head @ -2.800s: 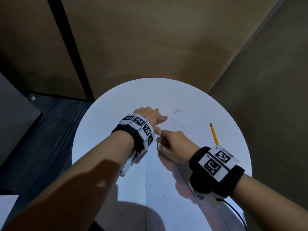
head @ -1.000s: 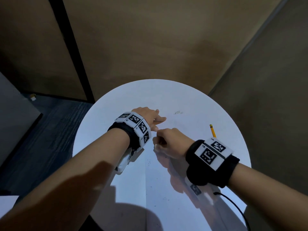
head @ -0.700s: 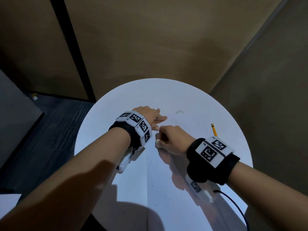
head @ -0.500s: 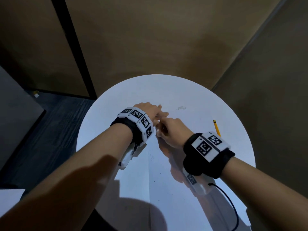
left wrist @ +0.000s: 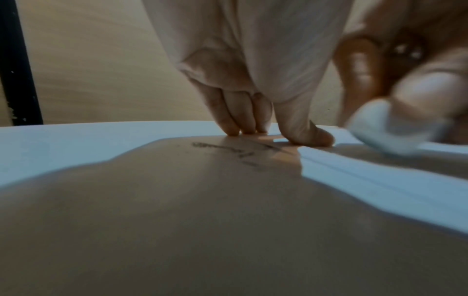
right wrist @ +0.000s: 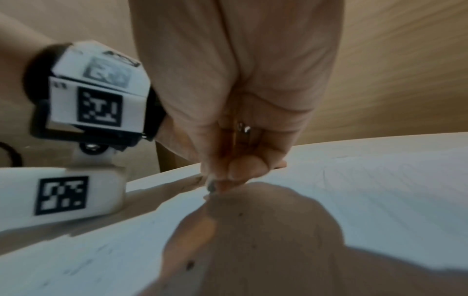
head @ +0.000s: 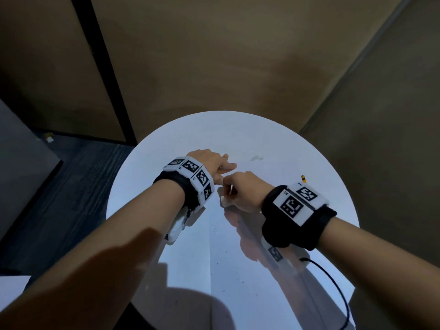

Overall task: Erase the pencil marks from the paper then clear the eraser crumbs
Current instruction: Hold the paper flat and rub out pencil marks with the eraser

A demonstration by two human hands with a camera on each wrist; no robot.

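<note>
A white sheet of paper (head: 238,270) lies on a round white table (head: 147,191). My left hand (head: 226,172) presses straight fingers (left wrist: 243,128) and thumb down at the sheet's far left part. Dark pencil marks (left wrist: 202,144) show on the surface just in front of those fingertips. My right hand (head: 238,191) is curled and pinches a small white eraser (head: 224,202), whose blurred end (left wrist: 385,130) touches the paper right beside the left thumb. In the right wrist view the eraser's dirty tip (right wrist: 212,186) meets the sheet. Dark crumbs (head: 215,231) are scattered on the paper nearer me.
A yellow pencil (head: 304,179) lies on the table's right side, mostly hidden behind my right wrist band. A faint smudge (head: 257,158) marks the far part of the table. Brown walls close in behind and to the right. A black cable (head: 333,282) trails from my right wrist.
My right hand has rubbed the eraser to and fro beside the left fingers and now sits slightly nearer me. The left hand keeps pressing in the same place.
</note>
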